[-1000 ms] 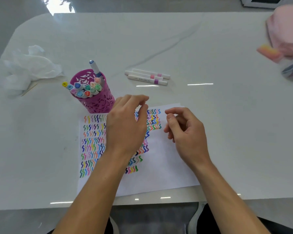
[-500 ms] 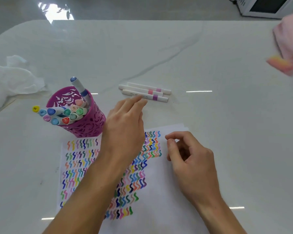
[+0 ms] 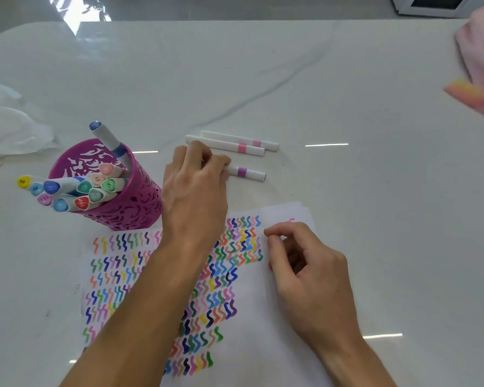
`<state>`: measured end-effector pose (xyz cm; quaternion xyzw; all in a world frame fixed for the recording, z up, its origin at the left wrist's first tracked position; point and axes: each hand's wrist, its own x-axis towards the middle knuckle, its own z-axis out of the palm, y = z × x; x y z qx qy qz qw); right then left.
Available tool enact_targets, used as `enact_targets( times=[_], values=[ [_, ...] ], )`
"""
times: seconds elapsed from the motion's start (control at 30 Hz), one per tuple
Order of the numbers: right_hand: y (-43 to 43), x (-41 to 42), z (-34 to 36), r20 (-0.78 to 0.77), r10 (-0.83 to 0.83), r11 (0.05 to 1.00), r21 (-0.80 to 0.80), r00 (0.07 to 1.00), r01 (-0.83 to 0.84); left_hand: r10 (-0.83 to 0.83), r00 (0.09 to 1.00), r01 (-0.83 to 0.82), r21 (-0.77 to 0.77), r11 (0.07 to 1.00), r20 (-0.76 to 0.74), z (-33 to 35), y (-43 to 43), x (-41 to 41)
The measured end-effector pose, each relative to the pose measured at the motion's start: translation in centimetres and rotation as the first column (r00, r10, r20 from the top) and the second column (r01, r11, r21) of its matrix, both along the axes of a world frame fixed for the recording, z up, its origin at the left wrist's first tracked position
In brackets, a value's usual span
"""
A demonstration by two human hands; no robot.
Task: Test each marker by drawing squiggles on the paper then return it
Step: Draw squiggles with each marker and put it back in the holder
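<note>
On the glossy white marble-look worktop [image 3: 347, 107], the left hand [image 3: 196, 191] reaches out past the far edge of a white sheet of paper [image 3: 277, 344] and its grip is clenched over the left end of a white marker with a purple band [image 3: 246, 173], the curled fingers covering that end while the banded, capped end sticks out toward the worktop's right edge. This marker lies flat on the worktop, roughly midway between the left and right edges, just nearer than two more white markers, one with a pink band [image 3: 242, 148] and one with a paler pink band [image 3: 256, 143], which lie side by side and touching each other. The right hand [image 3: 313, 277] rests on the paper with its grip released, fingers loosely curled and holding nothing. The paper, toward the near edge, is covered in rows of many-coloured squiggles. A magenta perforated metal pen cup [image 3: 140, 208] stands at the paper's far left corner, full of capped markers [image 3: 95, 188] leaning toward the left edge. Crumpled white tissue [image 3: 9, 127] lies at the left edge; a blurred pink cloth [image 3: 481, 57] is at the far right corner.
</note>
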<state>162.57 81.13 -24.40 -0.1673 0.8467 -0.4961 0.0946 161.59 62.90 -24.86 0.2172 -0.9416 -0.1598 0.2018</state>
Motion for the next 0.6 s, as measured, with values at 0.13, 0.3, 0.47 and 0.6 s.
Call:
enact_targets(
  times=[0.13,0.3,0.47,0.6],
  values=[
    [0.0,0.1,0.0,0.002,0.003,1.0,0.0,1.0,-0.003,0.001,1.0,-0.001,0.011,1.0,-0.027,0.2,0.1,0.2],
    [0.1,0.1,0.1,-0.01,0.003,1.0,-0.008,1.0,-0.003,-0.007,0.996,0.011,0.047,0.999,-0.085,1.2,0.6,0.9],
    [0.4,0.2,0.8,-0.036,0.001,1.0,-0.007,0.999,-0.001,0.004,0.997,0.004,0.109,0.994,-0.079,3.0,1.7,3.1],
    [0.5,0.5,2.0,-0.012,0.022,0.999,-0.031,1.0,-0.022,0.012,0.999,-0.002,0.247,0.969,-0.038,4.4,3.2,5.4]
  ],
)
